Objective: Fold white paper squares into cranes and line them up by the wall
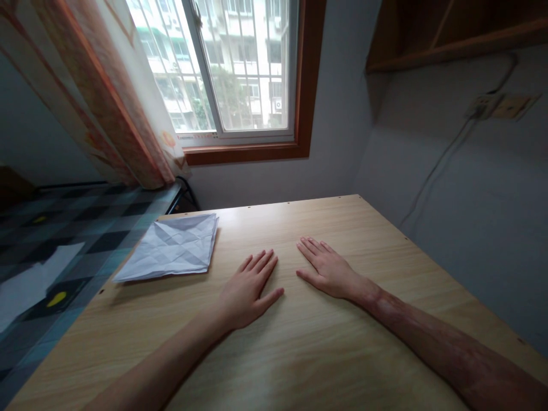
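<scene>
My left hand (252,290) lies palm down on the light wooden table (274,365), its fingers stretched out and the thumb apart. To its right, my right hand (325,267) rests the same way, flat on the wood with the thumb spread. A gap of bare wood separates the two hands, and neither holds anything. Left of my left hand, not touching it, is a stack of creased white paper (175,245) near the table's left edge.
A bed with a checked cover (107,211) stands along the left, with loose white sheets (38,279) on it. A curtain (107,97) hangs beside the barred window (244,68). At right, a cable (440,157) drops from a wall socket (482,107) below a wooden shelf (462,47).
</scene>
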`<state>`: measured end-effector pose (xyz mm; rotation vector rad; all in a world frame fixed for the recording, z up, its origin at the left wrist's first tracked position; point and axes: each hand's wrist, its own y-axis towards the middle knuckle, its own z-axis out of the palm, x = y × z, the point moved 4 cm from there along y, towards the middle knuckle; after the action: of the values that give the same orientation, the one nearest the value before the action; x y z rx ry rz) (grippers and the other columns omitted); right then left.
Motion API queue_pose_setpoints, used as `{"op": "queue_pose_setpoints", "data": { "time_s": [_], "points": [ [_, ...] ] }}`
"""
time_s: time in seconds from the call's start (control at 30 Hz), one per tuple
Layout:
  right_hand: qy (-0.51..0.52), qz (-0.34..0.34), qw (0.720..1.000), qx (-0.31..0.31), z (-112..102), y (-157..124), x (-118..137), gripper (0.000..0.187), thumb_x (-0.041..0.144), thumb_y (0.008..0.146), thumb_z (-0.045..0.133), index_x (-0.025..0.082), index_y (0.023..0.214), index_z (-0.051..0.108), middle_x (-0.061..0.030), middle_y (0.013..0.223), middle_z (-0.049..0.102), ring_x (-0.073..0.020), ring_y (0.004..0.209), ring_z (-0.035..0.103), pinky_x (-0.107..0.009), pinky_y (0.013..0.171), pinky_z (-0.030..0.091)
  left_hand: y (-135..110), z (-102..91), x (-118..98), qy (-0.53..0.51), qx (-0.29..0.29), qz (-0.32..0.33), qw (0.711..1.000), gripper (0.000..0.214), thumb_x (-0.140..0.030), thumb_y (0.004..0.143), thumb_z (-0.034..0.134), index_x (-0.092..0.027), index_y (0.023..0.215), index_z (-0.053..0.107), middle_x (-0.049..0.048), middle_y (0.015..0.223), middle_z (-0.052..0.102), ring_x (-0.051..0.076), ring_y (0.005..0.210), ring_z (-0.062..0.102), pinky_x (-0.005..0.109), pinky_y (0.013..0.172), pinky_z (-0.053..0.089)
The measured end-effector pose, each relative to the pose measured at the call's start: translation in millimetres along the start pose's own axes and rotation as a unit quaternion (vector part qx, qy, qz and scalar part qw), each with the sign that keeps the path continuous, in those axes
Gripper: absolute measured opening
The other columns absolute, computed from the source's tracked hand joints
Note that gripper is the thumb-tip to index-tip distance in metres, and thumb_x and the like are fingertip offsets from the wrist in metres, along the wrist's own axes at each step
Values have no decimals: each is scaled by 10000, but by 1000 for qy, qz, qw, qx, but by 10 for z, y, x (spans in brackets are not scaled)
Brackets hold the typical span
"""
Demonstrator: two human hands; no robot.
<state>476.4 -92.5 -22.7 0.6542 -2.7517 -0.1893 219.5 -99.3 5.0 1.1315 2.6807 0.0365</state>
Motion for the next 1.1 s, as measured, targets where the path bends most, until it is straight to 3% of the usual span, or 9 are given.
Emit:
{"op": "queue_pose_setpoints", "data": {
  "time_s": [0.1, 0.2, 0.33, 0.43, 0.57, 0.7, 0.93, 1.1],
  "points": [
    [21, -6, 999, -24, -37, -6, -6, 784, 656, 1105, 457, 205, 1741, 380, -151, 1789, 385, -329, 1674, 356, -556, 1360, 315, 20, -137, 32, -14, 2, 3, 1000, 693, -625, 1093, 496, -218, 1653, 518, 127, 1747, 474, 318, 1608, 479, 489, 1333, 403],
    [36, -12, 998, -41, -69, -9, -8, 774, 649, 1109, 456, 171, 1716, 420, -167, 1753, 449, -319, 1637, 425, -531, 1359, 330, 45, -426, 266, 3, -54, -8, 998, 657, -608, 1075, 540, -218, 1603, 562, 138, 1666, 582, 320, 1511, 588, 482, 1276, 467],
    [36, -4, 999, -40, -82, -6, -6, 751, 646, 1113, 451, 156, 1681, 475, -172, 1743, 464, -320, 1632, 432, -532, 1362, 324, -69, -862, 978, 52, -69, -40, 995, 735, -642, 1016, 599, -173, 1582, 580, 170, 1654, 587, 358, 1535, 546, 531, 1296, 405],
    [34, -2, 999, -35, -89, -1, 9, 718, 639, 1117, 444, 168, 1654, 515, -169, 1743, 466, -321, 1634, 429, -539, 1359, 326, -327, -1107, 1596, 34, -35, -95, 994, 927, -751, 897, 672, -88, 1541, 607, 238, 1661, 556, 410, 1589, 464, 565, 1308, 360],
    [33, -4, 999, -32, -110, 3, 34, 683, 626, 1118, 451, 181, 1627, 549, -165, 1737, 477, -324, 1627, 438, -545, 1352, 330, -687, -1218, 2097, -12, -3, -192, 981, 1134, -863, 663, 787, -83, 1475, 650, 254, 1603, 612, 435, 1447, 610, 525, 1179, 512],
    [32, -4, 999, -30, -129, 0, 45, 668, 605, 1120, 462, 169, 1616, 559, -171, 1729, 487, -322, 1625, 439, -534, 1353, 328, -816, -1153, 2208, -39, 42, -238, 969, 1166, -891, 592, 800, -94, 1435, 683, 231, 1550, 668, 396, 1374, 678, 407, 1083, 566],
    [23, -7, 999, -28, -107, 0, 25, 684, 595, 1124, 454, 139, 1626, 540, -183, 1731, 479, -325, 1619, 446, -543, 1348, 335, -862, -1107, 2259, -33, 75, -222, 972, 1161, -866, 700, 782, -123, 1573, 599, 204, 1642, 580, 367, 1422, 646, 431, 1153, 517],
    [25, -10, 999, -30, -107, -1, 30, 679, 606, 1123, 453, 160, 1626, 545, -173, 1732, 481, -324, 1623, 441, -549, 1352, 329, -848, -1169, 2203, -47, 66, -224, 971, 1094, -882, 678, 791, -179, 1510, 679, 171, 1598, 636, 366, 1382, 676, 421, 1130, 535]
  ]
}}
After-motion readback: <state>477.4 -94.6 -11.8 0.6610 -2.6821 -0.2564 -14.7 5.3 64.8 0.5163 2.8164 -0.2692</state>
